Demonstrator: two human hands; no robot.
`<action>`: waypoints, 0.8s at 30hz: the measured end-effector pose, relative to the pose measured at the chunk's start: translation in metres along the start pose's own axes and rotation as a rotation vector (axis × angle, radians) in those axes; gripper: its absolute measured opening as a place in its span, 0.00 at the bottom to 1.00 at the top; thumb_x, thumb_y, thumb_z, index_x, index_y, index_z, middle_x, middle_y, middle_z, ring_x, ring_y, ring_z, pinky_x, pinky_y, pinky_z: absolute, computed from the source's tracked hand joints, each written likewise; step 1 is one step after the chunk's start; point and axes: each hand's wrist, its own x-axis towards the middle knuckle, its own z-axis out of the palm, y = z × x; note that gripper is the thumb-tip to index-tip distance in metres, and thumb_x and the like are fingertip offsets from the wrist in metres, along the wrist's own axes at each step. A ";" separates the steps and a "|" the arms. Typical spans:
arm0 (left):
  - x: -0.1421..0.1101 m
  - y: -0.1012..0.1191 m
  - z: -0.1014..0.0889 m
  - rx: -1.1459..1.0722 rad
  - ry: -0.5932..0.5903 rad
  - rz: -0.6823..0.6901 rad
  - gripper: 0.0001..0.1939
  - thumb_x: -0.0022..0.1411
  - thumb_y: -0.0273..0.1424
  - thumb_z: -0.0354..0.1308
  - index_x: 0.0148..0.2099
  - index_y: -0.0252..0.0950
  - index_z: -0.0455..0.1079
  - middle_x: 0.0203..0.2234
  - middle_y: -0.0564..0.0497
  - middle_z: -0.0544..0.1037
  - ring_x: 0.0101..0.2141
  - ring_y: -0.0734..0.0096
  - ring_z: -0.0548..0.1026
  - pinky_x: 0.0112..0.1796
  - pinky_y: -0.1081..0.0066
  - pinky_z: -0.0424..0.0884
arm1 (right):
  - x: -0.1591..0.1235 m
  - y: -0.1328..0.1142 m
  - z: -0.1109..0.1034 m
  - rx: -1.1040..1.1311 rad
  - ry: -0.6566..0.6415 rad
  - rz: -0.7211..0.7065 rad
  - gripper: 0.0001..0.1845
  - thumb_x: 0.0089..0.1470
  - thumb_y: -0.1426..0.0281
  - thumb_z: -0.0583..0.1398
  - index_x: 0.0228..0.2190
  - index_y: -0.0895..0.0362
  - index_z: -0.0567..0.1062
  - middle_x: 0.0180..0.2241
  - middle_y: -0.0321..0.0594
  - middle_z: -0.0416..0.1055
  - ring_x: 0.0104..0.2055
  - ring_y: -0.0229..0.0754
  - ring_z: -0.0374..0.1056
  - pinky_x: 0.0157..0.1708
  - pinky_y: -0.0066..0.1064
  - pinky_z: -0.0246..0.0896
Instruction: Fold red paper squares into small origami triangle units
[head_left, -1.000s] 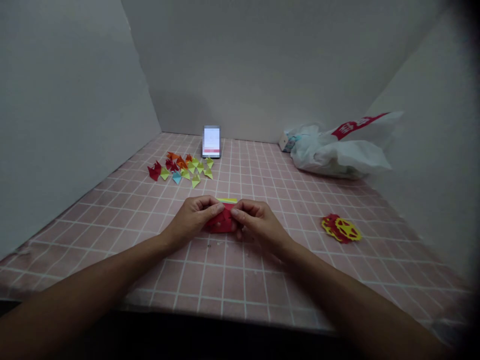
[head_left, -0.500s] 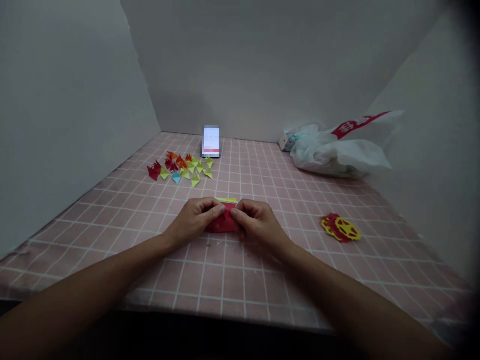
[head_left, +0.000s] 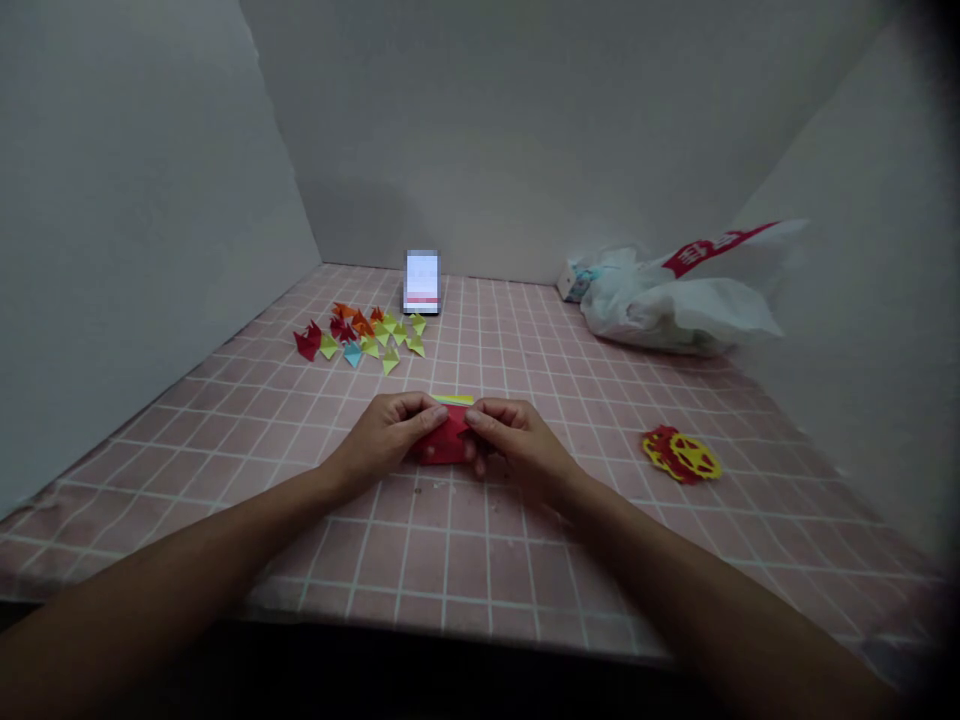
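Observation:
Both of my hands meet at the middle of the pink tiled table (head_left: pixel 465 560). My left hand (head_left: pixel 386 432) and my right hand (head_left: pixel 514 440) each pinch a small piece of red paper (head_left: pixel 442 445) between thumb and fingers, with the fingertips almost touching. The red piece sits over a small stack of coloured paper sheets (head_left: pixel 452 400), whose yellow and green edges show just behind my fingers.
A scatter of several small folded paper pieces (head_left: pixel 364 335) in red, orange, yellow and blue lies at the back left. A lit phone (head_left: pixel 421 281) stands against the back wall. A white plastic bag (head_left: pixel 675 300) lies at the back right. Red and yellow paper cut-outs (head_left: pixel 681 455) rest to the right.
My hands have hardly moved. The fingers have shifted slightly on the red paper, and the fingertips are a little closer together.

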 end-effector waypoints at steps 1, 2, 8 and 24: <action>0.000 0.000 0.000 -0.003 -0.001 -0.003 0.17 0.60 0.43 0.60 0.29 0.33 0.69 0.20 0.56 0.69 0.23 0.76 0.64 0.29 0.73 0.60 | 0.000 0.000 0.000 -0.002 -0.001 0.009 0.17 0.53 0.57 0.65 0.25 0.57 0.71 0.19 0.32 0.71 0.17 0.30 0.64 0.18 0.22 0.55; 0.000 0.000 0.000 -0.006 -0.001 -0.005 0.17 0.60 0.43 0.60 0.29 0.33 0.69 0.20 0.56 0.69 0.23 0.76 0.64 0.29 0.73 0.60 | 0.000 0.000 0.000 -0.007 -0.005 0.015 0.17 0.53 0.57 0.65 0.26 0.57 0.71 0.19 0.32 0.71 0.17 0.30 0.64 0.18 0.22 0.54; 0.000 0.001 0.000 0.007 0.001 -0.014 0.16 0.60 0.42 0.59 0.28 0.33 0.68 0.19 0.57 0.68 0.22 0.78 0.63 0.28 0.74 0.59 | 0.003 0.002 -0.002 -0.040 -0.025 0.004 0.16 0.54 0.59 0.65 0.25 0.57 0.72 0.18 0.32 0.70 0.16 0.30 0.62 0.17 0.23 0.51; 0.001 0.001 -0.001 0.089 -0.010 0.014 0.16 0.61 0.42 0.57 0.30 0.34 0.69 0.22 0.55 0.70 0.24 0.76 0.65 0.28 0.74 0.61 | 0.001 -0.003 0.005 -0.157 -0.007 -0.003 0.13 0.54 0.63 0.61 0.24 0.56 0.67 0.17 0.31 0.67 0.17 0.31 0.60 0.17 0.23 0.51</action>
